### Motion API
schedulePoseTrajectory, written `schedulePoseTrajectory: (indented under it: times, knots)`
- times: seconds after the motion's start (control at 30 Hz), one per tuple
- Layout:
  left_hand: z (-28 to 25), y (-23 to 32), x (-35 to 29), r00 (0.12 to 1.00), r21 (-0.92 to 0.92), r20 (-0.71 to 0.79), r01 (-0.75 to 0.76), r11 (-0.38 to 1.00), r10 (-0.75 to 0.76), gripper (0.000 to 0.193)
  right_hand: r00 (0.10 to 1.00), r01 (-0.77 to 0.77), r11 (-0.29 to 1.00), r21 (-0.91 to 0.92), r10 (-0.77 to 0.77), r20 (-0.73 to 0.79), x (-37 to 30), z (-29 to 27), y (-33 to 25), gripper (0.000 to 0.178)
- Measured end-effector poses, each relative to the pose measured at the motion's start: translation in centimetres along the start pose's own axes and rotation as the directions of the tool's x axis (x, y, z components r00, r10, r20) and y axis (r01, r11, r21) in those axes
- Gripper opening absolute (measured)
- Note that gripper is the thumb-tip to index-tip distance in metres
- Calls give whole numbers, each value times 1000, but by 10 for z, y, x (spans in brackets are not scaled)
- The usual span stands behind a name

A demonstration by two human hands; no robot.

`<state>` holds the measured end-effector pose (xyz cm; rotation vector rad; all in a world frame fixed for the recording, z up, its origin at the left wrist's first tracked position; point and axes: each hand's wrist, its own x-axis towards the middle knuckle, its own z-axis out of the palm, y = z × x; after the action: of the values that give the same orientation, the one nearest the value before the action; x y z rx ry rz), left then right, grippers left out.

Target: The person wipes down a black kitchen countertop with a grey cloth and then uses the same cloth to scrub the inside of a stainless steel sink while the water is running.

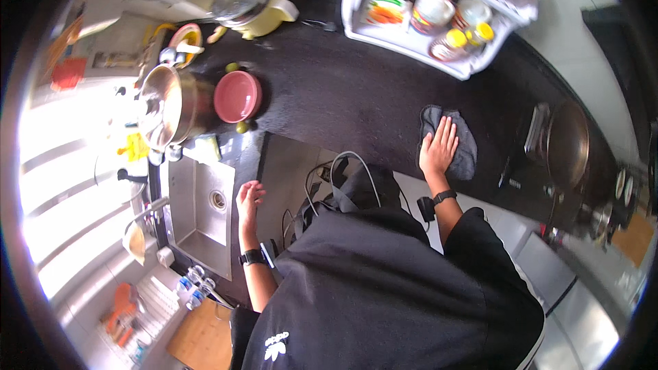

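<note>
My right hand [439,154] lies flat on a dark grey cloth [466,147], its fingers stretched out and pressing the cloth to the black countertop [343,96]. The cloth spreads out on both sides of the hand, bunched and wrinkled. Beside the steel sink [199,236], my left hand [251,199] hangs in the air with loosely bent fingers, and nothing shows in it. A pink bowl [238,96] stands on the counter beyond the sink, with small round green fruits [242,127] next to it.
A large steel pot [168,106] stands left of the bowl. At the back are a cream cooker with a glass lid [243,3] and a white rack [439,62] of jars and packets. A frying pan [569,144] sits at the right. Cables [343,157] loop near my body.
</note>
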<state>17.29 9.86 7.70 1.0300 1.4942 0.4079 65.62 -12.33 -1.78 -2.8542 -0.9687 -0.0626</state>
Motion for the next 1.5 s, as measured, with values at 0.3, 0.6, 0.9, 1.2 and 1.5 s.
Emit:
schedulePoseTrajectory:
  times: [0.3,0.6,0.9,1.2,1.5]
  knots:
    - [-24,-105,-105,898,-422,-375,57,905,-232,27,853,521,846,114,-522,-27,115,27,-131,63]
    - [39,-194,-210,697,-706,-493,28,708,-520,22,450,874,434,216,-892,-28,77,49,-281,64]
    - [74,-272,-267,587,-847,-474,-100,522,-657,21,158,954,162,251,-987,35,17,38,-301,59]
    - [-2,-350,-310,580,-829,-500,-107,548,-643,23,13,970,41,241,-993,113,-13,43,-345,51]
    - [-56,-401,-369,423,-887,-455,-133,443,-784,22,41,861,54,506,-998,38,-43,39,-362,43]
